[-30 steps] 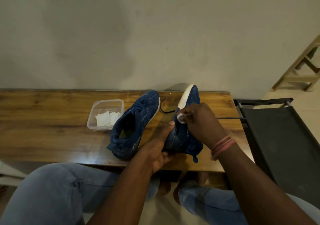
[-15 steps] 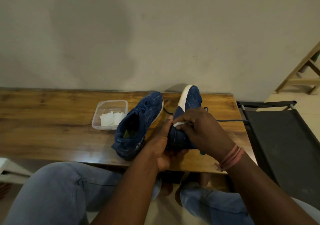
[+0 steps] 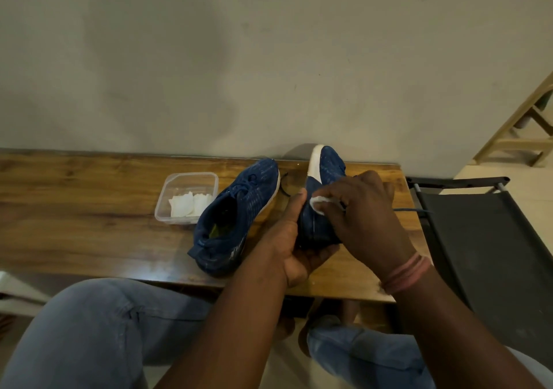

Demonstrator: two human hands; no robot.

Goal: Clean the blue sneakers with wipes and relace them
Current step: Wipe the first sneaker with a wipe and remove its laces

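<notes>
The left hand point(image 3: 294, 249) grips the heel end of one blue sneaker point(image 3: 321, 200), tipped on its side above the wooden table point(image 3: 89, 209), its long axis running away from the person, toe toward the wall and white sole facing left. The right hand point(image 3: 363, 215) pinches a white wipe point(image 3: 318, 202) against its side. The second sneaker point(image 3: 236, 218) lies on the table just left, toe pointing away and slightly right, beside a clear tub of wipes point(image 3: 187, 198); no lettering is readable.
</notes>
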